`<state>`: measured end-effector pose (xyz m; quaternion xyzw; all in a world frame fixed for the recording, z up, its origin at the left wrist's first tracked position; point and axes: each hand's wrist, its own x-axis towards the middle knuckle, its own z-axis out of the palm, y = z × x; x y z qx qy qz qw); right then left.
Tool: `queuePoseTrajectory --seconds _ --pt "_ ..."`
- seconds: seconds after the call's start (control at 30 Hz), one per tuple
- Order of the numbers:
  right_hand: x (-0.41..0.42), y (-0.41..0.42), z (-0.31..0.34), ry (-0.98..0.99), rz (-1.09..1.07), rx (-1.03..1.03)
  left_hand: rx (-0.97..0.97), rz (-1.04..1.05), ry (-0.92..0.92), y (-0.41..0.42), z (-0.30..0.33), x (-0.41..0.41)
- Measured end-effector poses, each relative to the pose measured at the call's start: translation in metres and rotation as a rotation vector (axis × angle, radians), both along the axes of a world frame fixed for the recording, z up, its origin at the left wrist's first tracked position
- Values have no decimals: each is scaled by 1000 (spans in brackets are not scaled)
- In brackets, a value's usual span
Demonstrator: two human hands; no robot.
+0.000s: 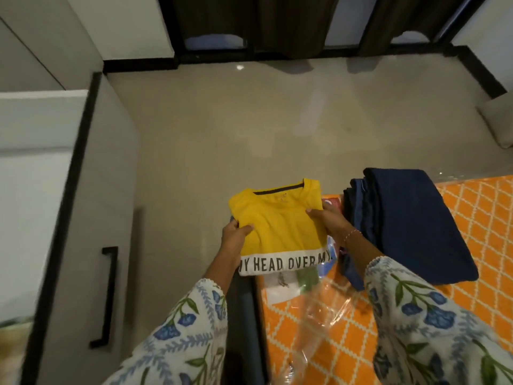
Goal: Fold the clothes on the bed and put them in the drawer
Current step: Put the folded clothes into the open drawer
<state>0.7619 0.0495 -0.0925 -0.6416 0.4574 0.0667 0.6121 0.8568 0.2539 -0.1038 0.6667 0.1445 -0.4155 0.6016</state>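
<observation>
From the head view, we hold a folded yellow T-shirt (280, 229) between both hands: our left hand (234, 237) pinches its left edge, thumb on top, and our right hand (329, 220) grips its right edge the same way. Just right of our right fingers, a folded navy stack (410, 226) lies on the orange-patterned bed (472, 212); well left of our left fingers stands a cabinet with a black handle (107, 297).

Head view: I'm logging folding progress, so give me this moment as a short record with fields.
held item: folded yellow T-shirt
left hand: grips shirt's left edge
right hand: grips shirt's right edge
on bed: stack of folded navy clothes
bed cover: orange with white lattice
cupboard handle: black, to the left
</observation>
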Motion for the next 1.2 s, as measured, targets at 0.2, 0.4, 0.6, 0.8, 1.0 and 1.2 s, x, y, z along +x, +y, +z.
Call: queuePoseTrajectory --seconds 0.2,0.4,0.6,0.8,1.0,1.2 --pt "92 58 100 -205 285 -123 -11 166 -156 71 93 62" --pt "191 155 179 -344 547 -222 -66 388 -323 176 165 104" --pt "273 303 203 -350 730 -4 -97 701 -367 317 190 117" --pt "343 488 161 -221 1038 101 -4 1021 -349 470 137 124" --pt "385 638 54 -185 1317 97 125 1290 -293 583 36 116" --pt "384 705 -44 -206 1465 -235 556 1315 35 631 -42 102"
